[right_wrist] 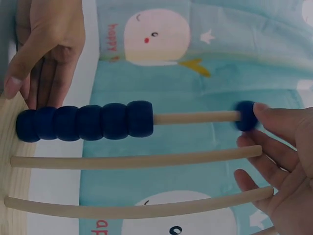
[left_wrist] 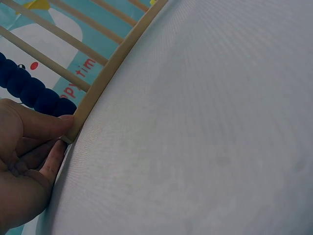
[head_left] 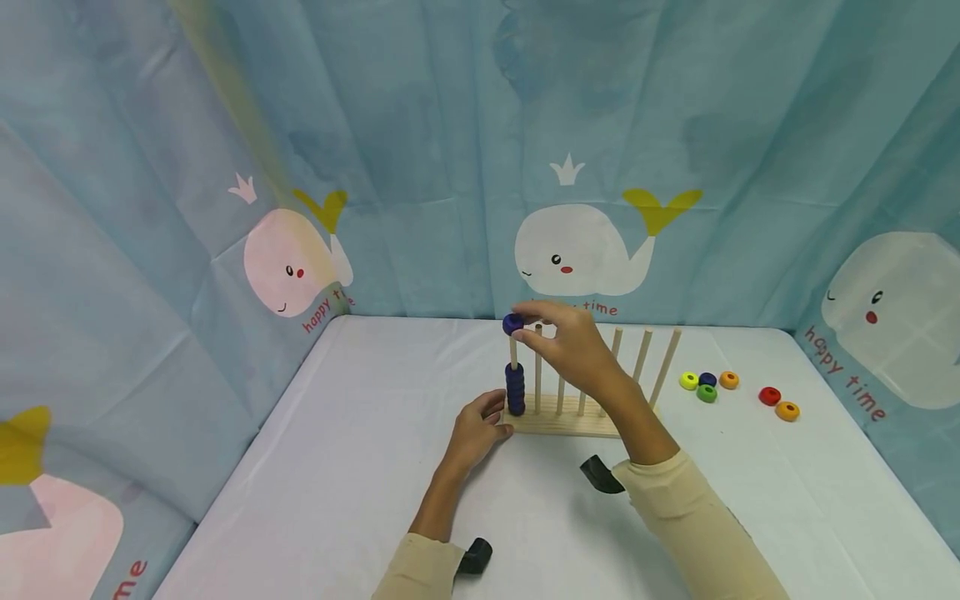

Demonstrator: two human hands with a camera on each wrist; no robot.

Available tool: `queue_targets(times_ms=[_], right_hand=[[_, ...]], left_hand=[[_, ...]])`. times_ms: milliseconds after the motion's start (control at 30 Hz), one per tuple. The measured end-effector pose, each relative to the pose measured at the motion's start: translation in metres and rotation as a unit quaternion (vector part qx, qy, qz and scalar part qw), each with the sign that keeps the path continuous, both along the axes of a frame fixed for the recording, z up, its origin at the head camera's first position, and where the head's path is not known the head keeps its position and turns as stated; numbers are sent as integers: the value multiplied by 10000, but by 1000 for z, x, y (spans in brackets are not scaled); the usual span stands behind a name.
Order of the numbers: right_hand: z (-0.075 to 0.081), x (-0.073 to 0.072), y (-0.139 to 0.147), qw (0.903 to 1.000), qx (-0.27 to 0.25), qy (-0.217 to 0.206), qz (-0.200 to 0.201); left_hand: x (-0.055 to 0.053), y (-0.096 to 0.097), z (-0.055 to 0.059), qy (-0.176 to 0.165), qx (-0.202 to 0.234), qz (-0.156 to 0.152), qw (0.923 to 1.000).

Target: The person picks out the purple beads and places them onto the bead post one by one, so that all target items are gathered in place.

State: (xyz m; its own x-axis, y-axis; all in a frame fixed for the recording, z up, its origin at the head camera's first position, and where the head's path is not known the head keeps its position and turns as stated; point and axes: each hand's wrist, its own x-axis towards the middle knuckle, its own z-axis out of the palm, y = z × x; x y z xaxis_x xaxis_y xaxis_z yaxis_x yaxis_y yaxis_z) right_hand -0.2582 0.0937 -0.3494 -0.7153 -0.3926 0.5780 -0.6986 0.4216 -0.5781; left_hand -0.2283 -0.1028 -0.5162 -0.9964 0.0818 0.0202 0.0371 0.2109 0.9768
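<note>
A wooden peg rack [head_left: 564, 426] stands on the white table, with a row of upright pegs. Dark blue beads [right_wrist: 90, 122] are stacked at the bottom of its leftmost peg. My right hand [head_left: 576, 343] pinches one more dark blue bead [head_left: 513, 324] at the top of that same peg; in the right wrist view this bead [right_wrist: 246, 116] is slightly blurred at the peg's tip. My left hand [head_left: 474, 431] grips the left end of the rack's base [left_wrist: 90, 100], thumb and fingers on its corner, beside the stack.
Right of the rack lie loose beads: a yellow bead [head_left: 688, 381], a blue bead [head_left: 707, 380], a green bead [head_left: 707, 393], an orange bead [head_left: 729, 380], a red bead [head_left: 769, 396] and another orange bead [head_left: 787, 411]. A blue whale-print curtain [head_left: 420, 167] surrounds the table.
</note>
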Motion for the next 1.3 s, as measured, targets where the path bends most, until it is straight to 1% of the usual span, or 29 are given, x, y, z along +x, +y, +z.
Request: queue_targets(times_ms=[167,367,567,667,867,1033,1300], right_hand=[[0,2,3,9998,39,118,-140],[3,6,9,9993,45,161,-330],[6,9,18,9988,-255,348,-239],[7,10,24,9980,-351,464,-255],[8,15,37,9963,-433,582,-459],[9,17,48,9948,-594,635,-524],[5,20,69,9908,-843,555,-906]], left_hand=[[0,0,0,7,-52,-10,10000],[-1,1,0,-29,-29,11,10000],[0,1,-1,-28,39,40,10000],[0,1,-1,-11,16,34,10000],[-1,1,-3,-46,-67,25,10000],[-2,1,-3,2,-86,27,10000],[-1,2,-2,67,24,6,10000]])
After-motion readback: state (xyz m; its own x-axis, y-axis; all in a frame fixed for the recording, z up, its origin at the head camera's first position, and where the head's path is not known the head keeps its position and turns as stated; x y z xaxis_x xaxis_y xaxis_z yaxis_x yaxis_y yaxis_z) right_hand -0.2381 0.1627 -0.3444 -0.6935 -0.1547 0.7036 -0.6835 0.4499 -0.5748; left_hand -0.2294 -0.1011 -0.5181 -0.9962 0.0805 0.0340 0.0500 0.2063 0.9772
